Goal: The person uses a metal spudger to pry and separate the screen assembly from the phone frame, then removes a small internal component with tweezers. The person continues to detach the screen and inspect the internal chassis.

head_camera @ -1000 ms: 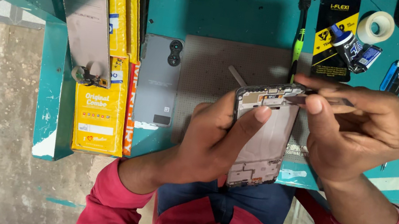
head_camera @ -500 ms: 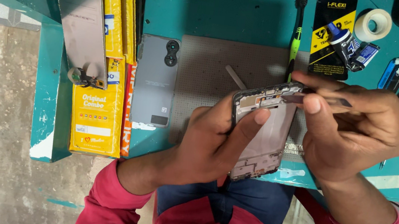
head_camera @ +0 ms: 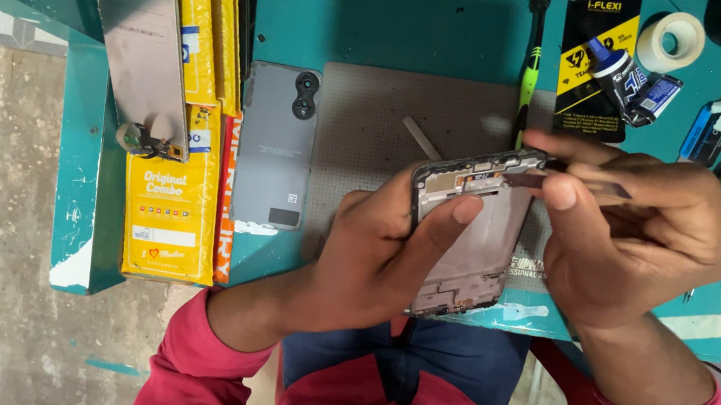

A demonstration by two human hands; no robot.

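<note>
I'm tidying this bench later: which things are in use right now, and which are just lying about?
In use: left hand holding phone frame; right hand with thin tool.

Lying about: grey back cover, toothbrush, tape roll, yellow boxes.

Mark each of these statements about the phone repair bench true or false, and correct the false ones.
1. The left hand holds the opened phone frame. True.
2. The right hand is empty. False: its fingers pinch a thin tool at the frame's top edge.
3. A grey phone back cover lies flat on the teal bench. True.
4. The roll of tape sits on the grey work mat. False: it lies on the bench, beyond the mat.
5. The green toothbrush is in the left hand. False: it lies on the bench.
</note>
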